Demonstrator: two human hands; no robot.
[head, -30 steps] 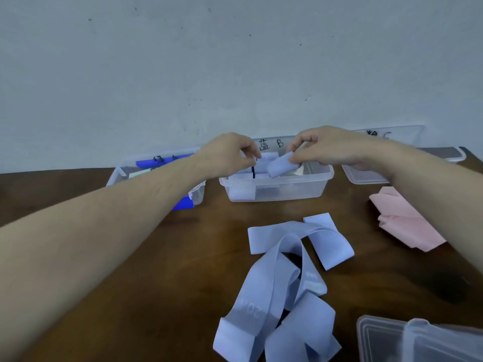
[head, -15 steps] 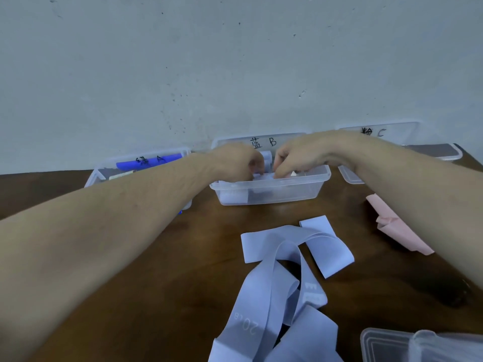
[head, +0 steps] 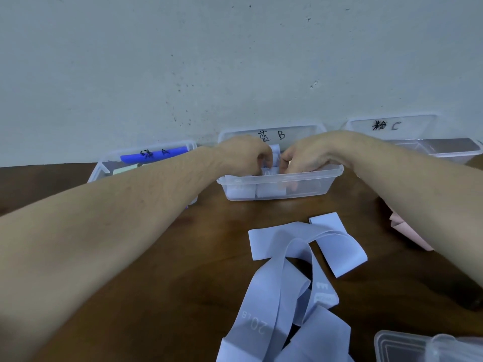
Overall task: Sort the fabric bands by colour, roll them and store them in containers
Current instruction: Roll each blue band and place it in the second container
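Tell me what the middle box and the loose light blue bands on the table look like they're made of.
Middle box: clear, slightly glossy plastic, likely thin moulded; rolls show through its wall. Light blue bands: matte, limp woven or elastic fabric by their soft folds and printed "20 LB"; exact fibre unclear.

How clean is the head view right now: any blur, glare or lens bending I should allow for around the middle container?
Head view: light is soft and even, with no glare on the middle container; both forearms bulge from wide-angle distortion; the left hand and right hand look slightly soft, fingertips hidden inside; the loose light-blue bands are sharp enough to read "20 LB".
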